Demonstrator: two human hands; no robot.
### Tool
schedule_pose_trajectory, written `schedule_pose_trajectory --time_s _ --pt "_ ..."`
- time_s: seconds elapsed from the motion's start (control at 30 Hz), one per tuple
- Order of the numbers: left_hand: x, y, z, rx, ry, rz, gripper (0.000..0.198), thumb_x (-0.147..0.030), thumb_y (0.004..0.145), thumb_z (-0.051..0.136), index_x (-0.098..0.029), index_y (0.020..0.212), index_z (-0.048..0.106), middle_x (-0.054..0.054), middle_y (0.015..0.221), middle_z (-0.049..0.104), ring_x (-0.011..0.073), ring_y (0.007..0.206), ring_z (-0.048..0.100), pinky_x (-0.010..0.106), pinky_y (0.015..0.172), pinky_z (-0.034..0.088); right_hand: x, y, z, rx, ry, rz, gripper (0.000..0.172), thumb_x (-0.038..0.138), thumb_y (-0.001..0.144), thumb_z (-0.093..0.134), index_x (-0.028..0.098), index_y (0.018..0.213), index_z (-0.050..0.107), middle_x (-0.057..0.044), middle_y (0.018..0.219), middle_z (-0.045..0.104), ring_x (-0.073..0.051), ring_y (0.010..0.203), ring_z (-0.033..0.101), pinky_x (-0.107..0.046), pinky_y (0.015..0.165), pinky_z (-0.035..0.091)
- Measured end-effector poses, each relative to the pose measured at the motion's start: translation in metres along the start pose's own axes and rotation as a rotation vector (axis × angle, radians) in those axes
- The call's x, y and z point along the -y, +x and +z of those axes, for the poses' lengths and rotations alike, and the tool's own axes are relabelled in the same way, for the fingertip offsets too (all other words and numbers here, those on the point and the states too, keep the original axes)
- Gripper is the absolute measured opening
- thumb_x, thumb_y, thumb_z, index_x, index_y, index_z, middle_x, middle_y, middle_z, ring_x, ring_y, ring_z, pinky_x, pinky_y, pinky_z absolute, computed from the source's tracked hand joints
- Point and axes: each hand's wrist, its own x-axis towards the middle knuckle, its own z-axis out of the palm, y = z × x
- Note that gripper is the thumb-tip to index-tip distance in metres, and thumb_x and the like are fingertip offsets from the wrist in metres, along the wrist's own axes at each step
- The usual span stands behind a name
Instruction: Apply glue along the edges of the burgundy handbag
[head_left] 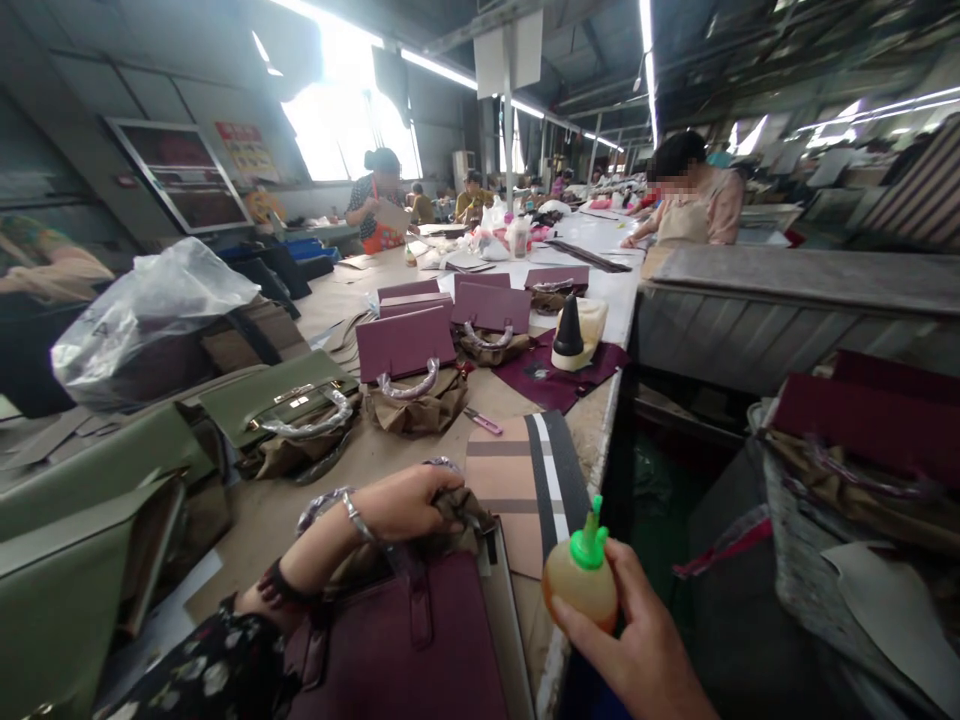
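My left hand is closed on the top edge of a maroon handbag that stands right in front of me, fingers curled over brown paper stuffing at its opening. The bag's wrapped handle arches beside my wrist. My right hand grips a small amber glue bottle with a green nozzle, held upright near the table's right edge. Beyond my left hand a tan board with black and white stripes lies flat on the table.
Several purple handbags and green handbags stand in rows along the long worktable. A black-tipped cone bottle, pink clippers and a plastic bag are there too. Other people work at the far end. Bags fill a basket at right.
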Motion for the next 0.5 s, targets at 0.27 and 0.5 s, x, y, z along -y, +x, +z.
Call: schedule_pose_trajectory --time_s 0.27,0.5 --pt "0.009 0.031 0.000 0.042 -0.183 0.105 0.024 -0.024 0.071 0.059 -0.014 0.093 0.064 0.002 0.089 0.065 0.0152 0.079 0.055 0.022 0.071 0.042 0.004 0.005 -0.052 0.372 0.469 0.306 0.059 0.059 0.069 0.064 0.022 0.111 0.045 -0.001 0.084 0.060 -0.018 0.074 0.058 -0.024 0.062 0.048" --pt "0.015 0.040 -0.005 0.160 -0.315 0.116 0.025 -0.025 0.074 0.059 -0.012 0.096 0.061 0.004 0.093 0.065 0.0147 0.081 0.057 0.023 0.075 0.045 -0.008 0.034 -0.074 0.408 0.030 -0.004 0.053 0.048 0.068 0.068 0.026 0.115 0.058 -0.005 0.107 0.064 -0.021 0.093 0.063 -0.022 0.076 0.052"
